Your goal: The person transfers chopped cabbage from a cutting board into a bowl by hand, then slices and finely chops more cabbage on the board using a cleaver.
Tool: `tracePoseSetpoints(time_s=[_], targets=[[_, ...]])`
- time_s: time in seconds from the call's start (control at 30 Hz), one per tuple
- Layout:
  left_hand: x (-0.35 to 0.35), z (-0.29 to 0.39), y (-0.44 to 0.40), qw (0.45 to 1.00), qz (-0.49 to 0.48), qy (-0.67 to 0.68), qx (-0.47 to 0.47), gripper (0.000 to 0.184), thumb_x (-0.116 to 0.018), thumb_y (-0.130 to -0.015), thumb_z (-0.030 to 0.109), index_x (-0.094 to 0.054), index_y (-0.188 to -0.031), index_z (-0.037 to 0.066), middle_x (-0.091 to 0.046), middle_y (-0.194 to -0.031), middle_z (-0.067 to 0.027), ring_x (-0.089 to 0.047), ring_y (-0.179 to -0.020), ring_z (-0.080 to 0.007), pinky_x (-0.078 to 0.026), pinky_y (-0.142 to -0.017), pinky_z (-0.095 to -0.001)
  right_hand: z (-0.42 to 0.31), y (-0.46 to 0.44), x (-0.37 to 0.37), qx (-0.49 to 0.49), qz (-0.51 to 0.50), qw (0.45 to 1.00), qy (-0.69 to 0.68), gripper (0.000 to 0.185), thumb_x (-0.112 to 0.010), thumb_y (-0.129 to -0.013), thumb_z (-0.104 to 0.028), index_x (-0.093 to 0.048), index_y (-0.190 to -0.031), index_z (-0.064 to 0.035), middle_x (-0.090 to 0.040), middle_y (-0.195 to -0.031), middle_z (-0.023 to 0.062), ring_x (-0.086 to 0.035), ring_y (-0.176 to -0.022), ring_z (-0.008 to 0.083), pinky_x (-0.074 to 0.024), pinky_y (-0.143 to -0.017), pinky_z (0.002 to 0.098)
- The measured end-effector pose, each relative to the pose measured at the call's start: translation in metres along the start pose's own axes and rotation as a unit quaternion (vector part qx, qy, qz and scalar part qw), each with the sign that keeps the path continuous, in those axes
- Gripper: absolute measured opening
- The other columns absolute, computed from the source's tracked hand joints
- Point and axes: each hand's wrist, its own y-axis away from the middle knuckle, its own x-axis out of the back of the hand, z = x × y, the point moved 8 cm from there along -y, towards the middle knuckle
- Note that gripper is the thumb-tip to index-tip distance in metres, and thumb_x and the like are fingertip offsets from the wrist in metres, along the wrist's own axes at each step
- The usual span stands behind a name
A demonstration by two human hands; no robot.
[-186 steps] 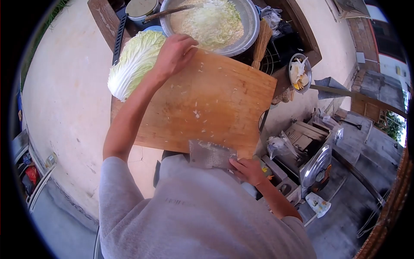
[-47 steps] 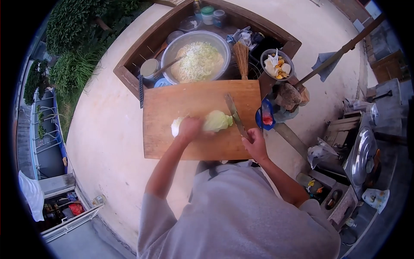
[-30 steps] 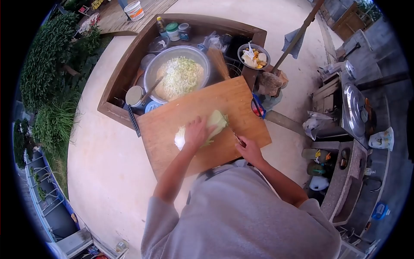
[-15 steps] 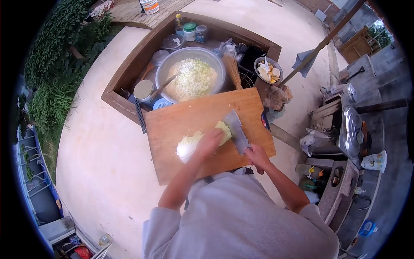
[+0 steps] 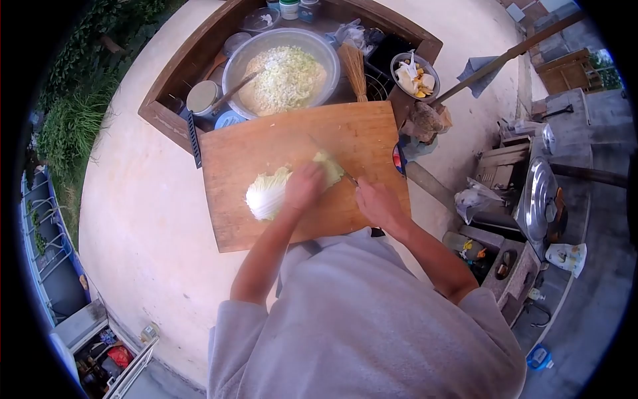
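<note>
Pale-green cabbage (image 5: 268, 195): centre of frame, on board (image 5: 232, 229) | left hand (image 5: 305, 186): on cabbage, grip's opening unclear | right hand (image 5: 379, 201): grip closed round knife (image 5: 349, 178) | curl left fingers well clear of the edge

No Legible Lettering

No text, number or sign could be read. Any print on the green-lidded jar (image 5: 289, 10) was too small to make out, and the small blue item (image 5: 539, 357) showed no readable words.
</note>
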Motion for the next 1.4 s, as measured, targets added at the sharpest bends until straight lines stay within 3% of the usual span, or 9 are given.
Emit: tracePoseSetpoints(time_s=[0.23, 0.33, 0.5, 0.67, 0.83, 0.87, 1.2, 1.3, 1.4], targets=[[0.006, 0.004, -0.005, 1.000, 0.003, 0.004, -0.011, 0.018, -0.069, -0.082, 0.008, -0.068, -0.100, 0.005, -0.064, -0.107, -0.0074, -0.061, -0.098, -0.0269, -0.052, -0.083, -0.0357, -0.007, -0.012, 0.002, 0.027, -0.052, 0.997, 0.052, 0.014, -0.053, -0.090, -0.011, -0.058, -0.092, 0.0017, -0.066, -0.070, 0.0239, -0.066, -0.068, 0.0445, -0.0506, -0.062, 0.0562], [0.004, 0.005, -0.005, 1.000, -0.002, 0.007, -0.003, 0.022, -0.060, -0.076, 0.008, -0.065, -0.097, 0.004, -0.060, -0.108, -0.0101, -0.059, -0.104, -0.0291, -0.051, -0.088, -0.0382, -0.010, -0.015, 0.001, 0.027, -0.062, 0.995, 0.072, 0.013, -0.055, -0.088, -0.011, -0.057, -0.091, 0.0017, -0.067, -0.070, 0.0235, -0.067, -0.067, 0.0439, -0.0509, -0.061, 0.0553], [-0.002, -0.001, -0.002, 1.000, -0.013, 0.023, 0.017, 0.019, -0.065, -0.081, 0.008, -0.067, -0.099, 0.003, -0.063, -0.107, -0.0089, -0.060, -0.101, -0.0282, -0.052, -0.087, -0.0371, 0.010, -0.041, -0.048, 0.033, -0.018, 0.999, 0.038, 0.015, -0.057, -0.091, -0.015, -0.056, -0.090, -0.0002, -0.066, -0.068, 0.0228, -0.066, -0.065, 0.0435, -0.0507, -0.058, 0.0543], [0.000, -0.006, -0.007, 1.000, -0.004, 0.018, 0.017, 0.016, -0.068, -0.084, 0.008, -0.067, -0.099, 0.003, -0.064, -0.105, -0.0091, -0.061, -0.100, -0.0281, -0.052, -0.086, -0.0364, 0.008, -0.051, -0.028, 0.038, 0.017, 0.999, 0.001, 0.015, -0.055, -0.093, -0.017, -0.056, -0.093, -0.0019, -0.066, -0.069, 0.0232, -0.066, -0.068, 0.0452, -0.0503, -0.061, 0.0561], [0.002, -0.002, -0.004, 0.999, 0.006, 0.041, 0.017, 0.019, -0.062, -0.075, 0.005, -0.064, -0.094, 0.004, -0.058, -0.100, -0.0107, -0.058, -0.098, -0.0296, -0.051, -0.084, -0.0383, -0.004, -0.023, 0.000, 0.008, -0.091, 0.995, 0.045, 0.017, -0.054, -0.095, -0.018, -0.057, -0.093, -0.0018, -0.066, -0.073, 0.0243, -0.066, -0.072, 0.0467, -0.0498, -0.064, 0.0583], [0.002, -0.003, -0.004, 0.999, 0.000, 0.036, 0.017, 0.016, -0.068, -0.083, 0.007, -0.067, -0.098, 0.003, -0.063, -0.103, -0.0094, -0.060, -0.097, -0.0287, -0.052, -0.084, -0.0364, -0.003, -0.024, -0.002, 0.013, -0.086, 0.995, 0.048, 0.017, -0.054, -0.095, -0.018, -0.057, -0.093, -0.0018, -0.066, -0.072, 0.0242, -0.066, -0.072, 0.0465, -0.0500, -0.064, 0.0580], [0.008, -0.004, -0.006, 0.998, 0.041, 0.035, 0.018, 0.014, -0.070, -0.079, 0.005, -0.065, -0.092, 0.005, -0.060, -0.093, -0.0088, -0.058, -0.093, -0.0285, -0.050, -0.082, -0.0381, -0.006, -0.048, -0.028, 0.047, 0.017, 0.999, 0.001, 0.017, -0.056, -0.094, -0.018, -0.058, -0.094, -0.0009, -0.066, -0.069, 0.0231, -0.066, -0.067, 0.0446, -0.0517, -0.061, 0.0552], [0.013, 0.000, -0.005, 0.998, 0.053, 0.031, 0.016, 0.015, -0.063, -0.074, 0.005, -0.062, -0.090, 0.006, -0.058, -0.098, -0.0111, -0.057, -0.092, -0.0307, -0.048, -0.081, -0.0404, -0.013, -0.031, -0.005, 0.050, -0.023, 0.998, 0.024, 0.017, -0.057, -0.093, -0.017, -0.058, -0.092, -0.0006, -0.066, -0.069, 0.0234, -0.066, -0.067, 0.0445, -0.0518, -0.062, 0.0552], [0.009, -0.005, -0.002, 0.998, 0.043, 0.033, 0.019, 0.014, -0.071, -0.077, 0.005, -0.065, -0.090, 0.005, -0.059, -0.090, -0.0084, -0.058, -0.090, -0.0284, -0.049, -0.080, -0.0387, -0.008, -0.026, -0.007, 0.059, -0.054, 0.996, 0.049, 0.016, -0.057, -0.092, -0.016, -0.058, -0.090, -0.0004, -0.065, -0.069, 0.0236, -0.066, -0.067, 0.0447, -0.0518, -0.062, 0.0554]])
